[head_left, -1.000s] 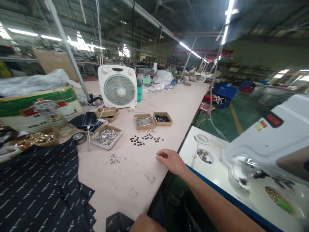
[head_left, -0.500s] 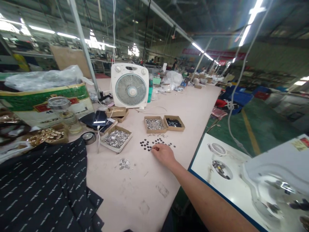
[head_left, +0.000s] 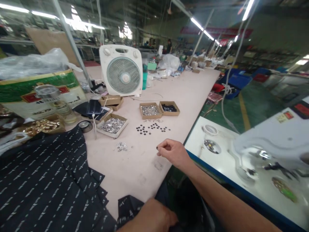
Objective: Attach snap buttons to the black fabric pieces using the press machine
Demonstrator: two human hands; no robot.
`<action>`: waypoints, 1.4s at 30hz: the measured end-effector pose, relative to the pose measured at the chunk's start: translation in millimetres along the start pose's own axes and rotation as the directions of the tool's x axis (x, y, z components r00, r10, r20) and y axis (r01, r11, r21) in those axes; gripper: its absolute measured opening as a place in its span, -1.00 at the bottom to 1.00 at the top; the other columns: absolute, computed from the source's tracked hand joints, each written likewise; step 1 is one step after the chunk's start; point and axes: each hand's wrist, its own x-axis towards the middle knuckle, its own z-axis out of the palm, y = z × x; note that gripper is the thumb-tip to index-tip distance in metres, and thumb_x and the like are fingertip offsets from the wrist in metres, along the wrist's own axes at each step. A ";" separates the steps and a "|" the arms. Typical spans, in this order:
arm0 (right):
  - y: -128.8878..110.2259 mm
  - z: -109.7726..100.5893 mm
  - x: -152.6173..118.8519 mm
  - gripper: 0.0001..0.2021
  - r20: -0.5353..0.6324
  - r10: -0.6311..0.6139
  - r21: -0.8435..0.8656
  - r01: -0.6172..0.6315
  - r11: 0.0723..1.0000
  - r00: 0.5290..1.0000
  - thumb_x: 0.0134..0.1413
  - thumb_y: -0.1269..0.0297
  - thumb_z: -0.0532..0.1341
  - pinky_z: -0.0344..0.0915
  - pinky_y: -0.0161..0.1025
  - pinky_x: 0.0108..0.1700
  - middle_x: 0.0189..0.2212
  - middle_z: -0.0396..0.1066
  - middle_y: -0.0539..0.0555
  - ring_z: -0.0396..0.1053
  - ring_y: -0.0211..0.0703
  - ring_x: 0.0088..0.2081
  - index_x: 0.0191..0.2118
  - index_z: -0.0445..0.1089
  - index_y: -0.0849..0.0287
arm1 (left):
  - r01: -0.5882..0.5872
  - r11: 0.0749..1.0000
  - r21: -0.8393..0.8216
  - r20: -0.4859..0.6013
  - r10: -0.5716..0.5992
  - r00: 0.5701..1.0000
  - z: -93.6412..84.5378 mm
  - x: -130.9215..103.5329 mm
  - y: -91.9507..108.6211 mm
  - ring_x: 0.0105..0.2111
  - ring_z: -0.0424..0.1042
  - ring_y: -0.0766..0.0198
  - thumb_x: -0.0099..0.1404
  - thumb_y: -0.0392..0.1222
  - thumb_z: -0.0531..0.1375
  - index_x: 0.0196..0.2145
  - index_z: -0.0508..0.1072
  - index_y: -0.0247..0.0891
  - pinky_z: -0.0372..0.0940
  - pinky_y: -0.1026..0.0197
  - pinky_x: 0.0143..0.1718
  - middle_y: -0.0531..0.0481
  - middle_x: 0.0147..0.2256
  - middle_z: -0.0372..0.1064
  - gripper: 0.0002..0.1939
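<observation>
Small black button [head_left: 157, 148], pinched at the tips of the thumb and forefinger, over the pale table [head_left: 137, 167] and near its right edge! Now across from the left: dark printed cloth [head_left: 48, 183] spreads over the near corner, pale dashes all over it, its edge jagged. Behind it stands a clear jar [head_left: 65, 111], and along comes a tray [head_left: 106, 133] heaped with silver pieces. Just in front of that, a loose silver pile [head_left: 122, 147] sits right on the tabletop.

Next, down at the bottom, a cloth piece [head_left: 127, 206], dark with pale marks, and the left hand [head_left: 153, 214] is over it, fingers curled under; whether they grip it, I cannot tell. Farther back stands the white fan [head_left: 104, 75], facing this way. Then a scatter of black buttons [head_left: 145, 133], and behind them two boxes side by side: a silver-filled box [head_left: 151, 117], then a black-filled box [head_left: 171, 113].

On to the right hand [head_left: 175, 154], fingers closed on that button, and finally the white machine [head_left: 272, 132] at far right.
</observation>
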 end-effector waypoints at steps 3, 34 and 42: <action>10.3 -9.7 -70.8 -0.96 0.069 0.090 0.161 -0.100 0.982 0.994 -0.03 0.34 0.28 0.29 -0.35 -0.41 -0.51 0.53 0.00 0.46 -0.22 -0.46 -0.42 0.45 0.17 | 0.012 0.995 0.103 -0.037 -0.009 0.999 4.2 -2.4 3.5 -0.46 0.42 0.23 0.13 -0.22 0.27 -0.46 0.40 -0.20 0.06 0.18 -0.49 0.06 -0.48 0.44 -0.91; 25.5 -20.8 -267.2 -0.75 -0.134 -0.036 0.093 0.049 0.994 0.990 0.11 0.48 0.29 0.42 -0.37 -0.18 -0.28 0.61 -0.08 0.57 -0.26 -0.26 -0.11 0.50 0.05 | -0.387 0.695 0.606 -0.154 0.579 0.800 -3.0 -38.2 84.4 -0.46 0.17 0.21 0.47 -0.33 -0.01 -0.19 0.46 -0.37 -0.01 0.10 -0.43 -0.03 -0.48 0.34 -0.76; 26.7 -22.2 -264.2 -0.80 -0.044 -0.109 -0.108 0.103 0.989 0.993 0.17 0.43 0.28 0.37 -0.30 -0.16 -0.25 0.61 -0.05 0.55 -0.19 -0.25 -0.12 0.51 0.03 | -0.366 0.723 0.586 -0.157 0.544 0.824 0.9 -39.9 79.2 -0.43 0.20 0.21 0.46 -0.33 0.01 -0.17 0.44 -0.35 0.02 0.11 -0.41 -0.02 -0.44 0.36 -0.80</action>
